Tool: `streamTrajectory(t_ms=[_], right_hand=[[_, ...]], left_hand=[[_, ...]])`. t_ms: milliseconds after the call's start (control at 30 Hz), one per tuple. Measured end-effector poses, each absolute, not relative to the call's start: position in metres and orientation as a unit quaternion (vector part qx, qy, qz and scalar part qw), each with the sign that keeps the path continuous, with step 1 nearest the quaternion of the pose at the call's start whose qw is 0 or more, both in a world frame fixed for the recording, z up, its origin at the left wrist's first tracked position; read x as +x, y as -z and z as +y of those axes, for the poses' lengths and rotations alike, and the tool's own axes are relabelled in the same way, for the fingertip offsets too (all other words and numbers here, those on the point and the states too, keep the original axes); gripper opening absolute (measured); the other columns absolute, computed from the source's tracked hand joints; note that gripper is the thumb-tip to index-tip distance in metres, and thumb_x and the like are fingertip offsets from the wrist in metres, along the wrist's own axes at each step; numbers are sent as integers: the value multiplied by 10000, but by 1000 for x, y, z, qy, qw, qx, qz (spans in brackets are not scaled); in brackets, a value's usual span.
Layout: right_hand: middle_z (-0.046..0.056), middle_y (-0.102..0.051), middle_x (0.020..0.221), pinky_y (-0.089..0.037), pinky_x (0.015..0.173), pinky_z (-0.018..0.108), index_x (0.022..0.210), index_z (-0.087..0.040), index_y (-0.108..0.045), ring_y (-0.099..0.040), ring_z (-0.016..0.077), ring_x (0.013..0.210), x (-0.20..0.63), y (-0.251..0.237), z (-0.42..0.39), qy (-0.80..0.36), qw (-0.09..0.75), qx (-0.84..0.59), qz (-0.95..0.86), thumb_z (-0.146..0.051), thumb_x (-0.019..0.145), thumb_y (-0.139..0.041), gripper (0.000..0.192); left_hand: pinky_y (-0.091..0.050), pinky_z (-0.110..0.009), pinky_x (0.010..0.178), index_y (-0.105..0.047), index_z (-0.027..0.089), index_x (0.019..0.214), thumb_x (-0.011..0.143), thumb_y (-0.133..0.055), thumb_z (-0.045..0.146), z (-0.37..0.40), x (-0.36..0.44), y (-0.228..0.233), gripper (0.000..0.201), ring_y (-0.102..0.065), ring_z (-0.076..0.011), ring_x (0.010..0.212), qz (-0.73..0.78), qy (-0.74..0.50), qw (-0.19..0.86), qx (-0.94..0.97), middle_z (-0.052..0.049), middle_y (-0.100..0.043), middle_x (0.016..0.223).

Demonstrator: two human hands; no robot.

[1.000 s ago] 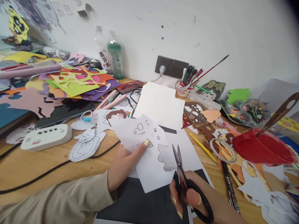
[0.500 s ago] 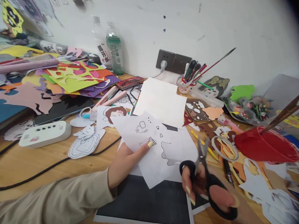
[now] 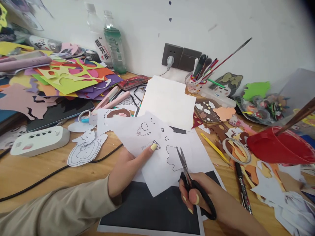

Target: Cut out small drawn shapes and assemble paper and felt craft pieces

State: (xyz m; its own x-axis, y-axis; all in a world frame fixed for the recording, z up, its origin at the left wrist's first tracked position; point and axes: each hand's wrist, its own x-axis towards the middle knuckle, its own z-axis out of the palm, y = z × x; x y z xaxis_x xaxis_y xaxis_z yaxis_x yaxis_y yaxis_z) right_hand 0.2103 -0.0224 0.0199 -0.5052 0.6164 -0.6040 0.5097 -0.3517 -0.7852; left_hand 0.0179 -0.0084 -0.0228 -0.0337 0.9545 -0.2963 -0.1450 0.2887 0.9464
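Observation:
My left hand (image 3: 128, 165) pinches a white sheet with small black outline drawings (image 3: 157, 147), thumb on top near a little triangle drawing. My right hand (image 3: 200, 198) grips black-handled scissors (image 3: 190, 182). Their blades are slightly apart and lie over the sheet beside a wavy outlined shape. The sheet hangs above a black card (image 3: 152, 213) and other white paper on the wooden table (image 3: 49, 173).
Stacked coloured paper cut-outs (image 3: 69, 80) fill the back left, with two bottles (image 3: 108, 39) at the wall. A white device (image 3: 36, 141) and a black cable (image 3: 61, 170) lie left. A red bowl (image 3: 280, 147), a tape ring (image 3: 236, 150), a pen cup (image 3: 197, 87) and paper scraps crowd the right.
My right hand swung the scissors out to the right off the sheet, then brought them back onto it by the wavy outline. The left hand kept its hold on the sheet.

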Motion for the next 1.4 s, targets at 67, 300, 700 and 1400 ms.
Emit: streamTrajectory(t_ms=[67, 300, 700, 1400], right_hand=[[-7, -459, 558, -305, 495, 199, 600, -154, -442, -408, 91, 540, 209, -19, -22, -657, 42, -498, -564, -309, 750, -448, 215], [-24, -423, 552, -287, 465, 179, 616, -156, -423, -371, 70, 504, 202, -17, -23, -679, 34, -482, -553, -163, 726, -409, 111], [-8, -468, 577, -321, 490, 203, 623, -164, -440, -411, 98, 547, 205, -16, -24, -649, 24, -487, -584, -263, 734, -448, 149], [-13, -504, 577, -352, 495, 186, 648, -140, -529, -466, 88, 552, 221, -22, -18, -630, -36, -496, -597, -208, 706, -459, 113]], left_hand=[[-500, -159, 628, -541, 183, 975, 687, -573, 363, -8, 18, 23, 341, -581, -171, 845, 545, -469, 593, 362, -19, -604, 990], [-498, -146, 631, -495, 166, 1034, 681, -589, 350, -13, 19, 25, 409, -573, -173, 867, 559, -461, 589, 358, -39, -588, 1018], [-494, -190, 661, -431, 170, 1140, 683, -576, 370, -14, 19, 25, 520, -562, -192, 897, 557, -436, 600, 374, -50, -573, 1049], [-502, -228, 718, -562, 238, 940, 672, -602, 325, -11, 15, 21, 285, -585, -150, 821, 522, -407, 595, 455, 18, -609, 964]])
